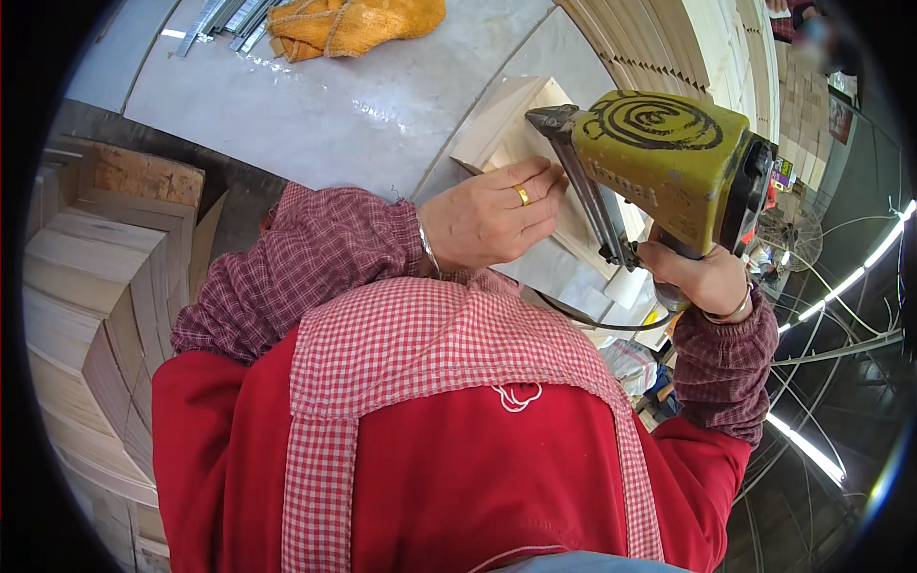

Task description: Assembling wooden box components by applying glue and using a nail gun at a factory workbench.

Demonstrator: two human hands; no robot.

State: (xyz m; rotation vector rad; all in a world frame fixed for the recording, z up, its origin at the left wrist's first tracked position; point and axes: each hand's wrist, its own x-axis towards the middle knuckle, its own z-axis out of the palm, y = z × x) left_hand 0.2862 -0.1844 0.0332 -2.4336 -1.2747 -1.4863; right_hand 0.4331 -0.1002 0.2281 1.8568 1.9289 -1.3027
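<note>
A wooden piece (511, 124) is pressed flat near the bench's (334, 105) right edge by the left hand (492, 215), while a yellow nail gun (659, 162) is gripped in the right hand (702, 277) — nose on the wood. Fastening seems underway; a steady hold is called for.

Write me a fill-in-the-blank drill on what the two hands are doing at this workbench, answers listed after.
1. The right hand grips a yellow-green ____.
2. The left hand presses flat on the pale ____ pieces.
3. A gold ____ sits on one finger of the left hand.
4. An orange ____ lies at the far side of the grey bench.

Missing words: nail gun; wooden; ring; glove
</note>
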